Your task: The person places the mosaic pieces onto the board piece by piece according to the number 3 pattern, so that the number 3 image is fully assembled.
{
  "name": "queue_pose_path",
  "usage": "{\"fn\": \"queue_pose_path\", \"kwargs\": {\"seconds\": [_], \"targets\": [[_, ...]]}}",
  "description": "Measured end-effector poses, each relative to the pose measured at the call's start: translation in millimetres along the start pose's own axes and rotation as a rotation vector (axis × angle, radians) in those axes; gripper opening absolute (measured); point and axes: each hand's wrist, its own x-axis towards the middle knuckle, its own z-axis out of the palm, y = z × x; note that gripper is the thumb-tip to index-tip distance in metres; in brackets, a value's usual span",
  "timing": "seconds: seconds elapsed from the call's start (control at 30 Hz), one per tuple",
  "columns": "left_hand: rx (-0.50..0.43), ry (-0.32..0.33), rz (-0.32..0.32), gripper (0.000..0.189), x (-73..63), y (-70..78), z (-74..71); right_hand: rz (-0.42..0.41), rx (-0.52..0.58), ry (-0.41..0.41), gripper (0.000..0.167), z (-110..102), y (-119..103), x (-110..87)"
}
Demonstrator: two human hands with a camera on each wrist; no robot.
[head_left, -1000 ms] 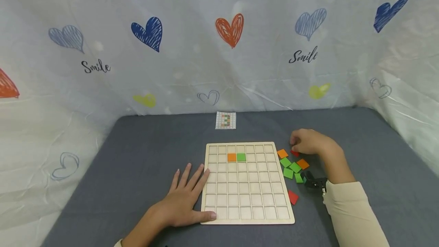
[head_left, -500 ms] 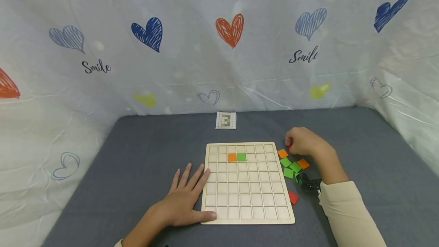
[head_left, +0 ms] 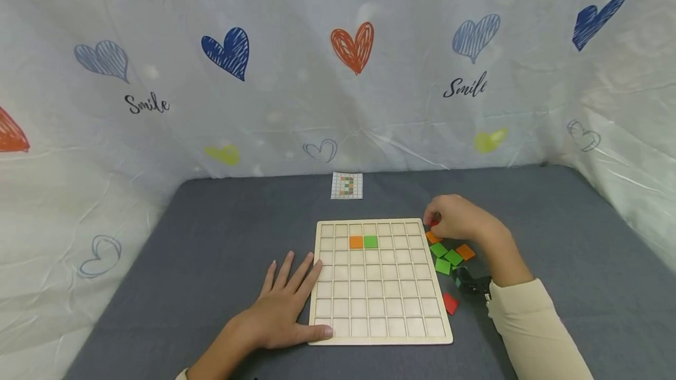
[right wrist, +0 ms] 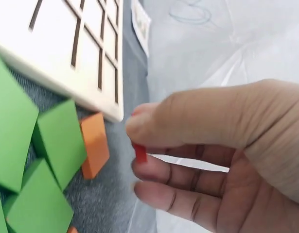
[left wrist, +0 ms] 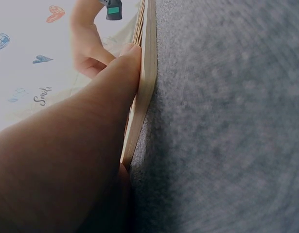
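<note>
Your right hand (head_left: 460, 217) pinches red tile (right wrist: 140, 154) beside board (head_left: 384, 289), near orange tile (right wrist: 96, 146); your left hand (head_left: 282, 312), spread wide, touches board's left edge

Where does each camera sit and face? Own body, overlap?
Head: worn on the head, facing forward and down at the grid board; left hand, right hand, forearms show.
Left wrist: on that wrist, facing along the left hand and grid board; right hand beyond.
Right wrist: on that wrist, facing the red tile; only the right hand shows, pinching it.
Shared: head and right wrist both show green tiles.
</note>
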Motion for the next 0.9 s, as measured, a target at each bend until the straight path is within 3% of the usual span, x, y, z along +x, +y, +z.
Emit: {"fn": "queue_pose_path", "kwargs": {"seconds": [0.43, 0.6, 0.9], "targets": [[0.006, 0.006, 0.005, 0.113, 0.8, -1.2, 0.0, -0.109, 0.029, -0.048, 0.013, 13.6, -26.4, 8.7], [0.001, 0.003, 0.004, 0.113, 0.4, -0.6, -0.4, -0.209, -0.025, -0.032, 0.012, 22.5, -35.6, 13.6], [-0.001, 0.001, 0.005, 0.113, 0.5, -0.1, -0.4, -0.278, -0.086, -0.018, 0.023, 33.7, -47.5, 17.3]]}}
